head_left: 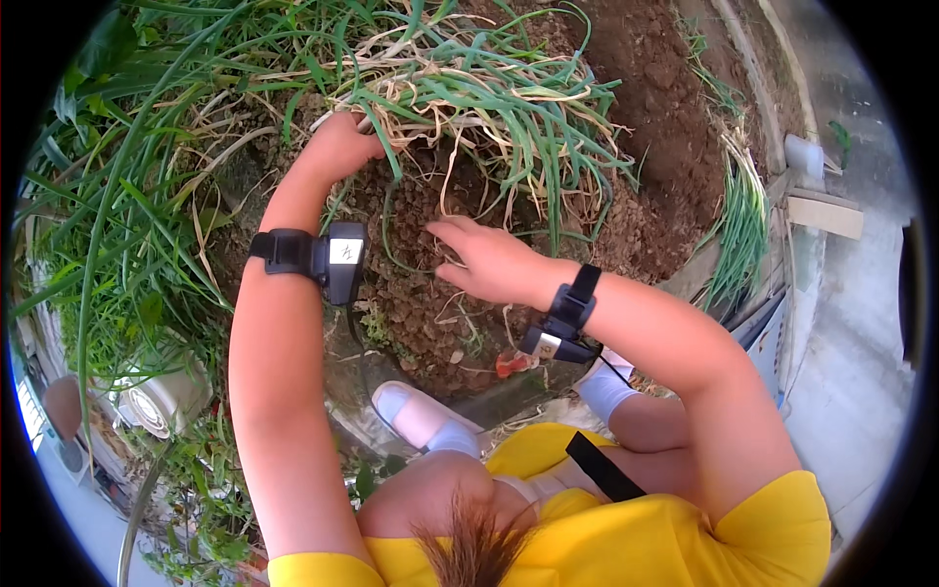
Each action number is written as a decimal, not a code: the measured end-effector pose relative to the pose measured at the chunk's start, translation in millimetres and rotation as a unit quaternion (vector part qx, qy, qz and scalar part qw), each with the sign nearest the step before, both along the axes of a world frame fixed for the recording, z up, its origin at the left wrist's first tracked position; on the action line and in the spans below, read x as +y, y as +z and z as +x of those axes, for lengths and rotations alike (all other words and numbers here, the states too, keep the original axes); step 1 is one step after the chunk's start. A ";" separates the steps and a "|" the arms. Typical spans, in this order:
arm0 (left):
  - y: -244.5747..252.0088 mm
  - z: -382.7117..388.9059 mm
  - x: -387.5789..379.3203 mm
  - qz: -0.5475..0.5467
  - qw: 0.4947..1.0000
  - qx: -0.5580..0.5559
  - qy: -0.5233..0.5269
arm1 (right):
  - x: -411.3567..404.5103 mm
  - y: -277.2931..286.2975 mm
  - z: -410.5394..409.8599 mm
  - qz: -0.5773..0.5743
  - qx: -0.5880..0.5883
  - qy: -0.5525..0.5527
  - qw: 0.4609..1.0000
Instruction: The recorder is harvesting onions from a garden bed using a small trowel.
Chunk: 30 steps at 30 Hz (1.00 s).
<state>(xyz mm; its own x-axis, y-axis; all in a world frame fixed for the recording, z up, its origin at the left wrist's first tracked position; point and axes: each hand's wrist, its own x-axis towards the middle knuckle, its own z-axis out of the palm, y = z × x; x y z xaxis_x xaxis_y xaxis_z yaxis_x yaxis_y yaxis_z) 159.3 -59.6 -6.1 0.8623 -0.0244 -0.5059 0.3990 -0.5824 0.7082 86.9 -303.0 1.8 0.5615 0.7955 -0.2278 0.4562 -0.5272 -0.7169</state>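
A large clump of green onions [513, 125], with green leaves mixed with dry straw-coloured ones, bends over the soil to the right. My left hand [343, 149] is curled around pale stems at the left base of this clump, and leaves partly hide its fingertips. Lower and to the right, my right hand [490, 263] is held low over the crumbly brown soil [418, 308]. Its thumb and fingers are apart, with thin dry strands close to the fingertips. Whether those fingertips touch the soil I cannot tell. Both wrists carry strapped black devices.
A bundle of green onions [742, 213] lies over the bed's right edge. Past it are a cardboard piece [825, 214] and concrete floor [851, 323]. Dense leafy plants [125, 242] crowd the left, near a white container [161, 392]. A red scrap [513, 363] lies near my shoes.
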 end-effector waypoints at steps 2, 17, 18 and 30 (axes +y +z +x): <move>0.8 -1.5 1.5 0.019 1.000 0.007 0.011 | -23.5 9.4 -3.2 -0.159 -0.030 0.034 0.986; -39.1 10.4 -29.8 0.041 0.998 -0.038 -0.004 | -88.5 16.1 -28.7 -0.220 0.101 -0.109 0.964; -36.7 12.8 -30.8 0.025 0.999 -0.025 -0.033 | -88.4 26.4 -24.7 -0.188 0.062 -0.100 0.975; -62.6 21.2 9.5 0.089 0.994 -0.004 -0.063 | -30.9 61.2 50.3 -0.224 -0.106 -0.025 0.968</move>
<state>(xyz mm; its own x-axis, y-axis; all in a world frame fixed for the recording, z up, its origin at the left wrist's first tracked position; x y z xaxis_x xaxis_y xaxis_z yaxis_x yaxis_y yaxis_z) 180.5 -50.1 -68.7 0.8625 -0.0429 -0.5042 0.3099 -0.7430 0.5932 137.2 -333.9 63.0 0.6689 0.6140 -0.4190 0.5344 -0.7890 -0.3031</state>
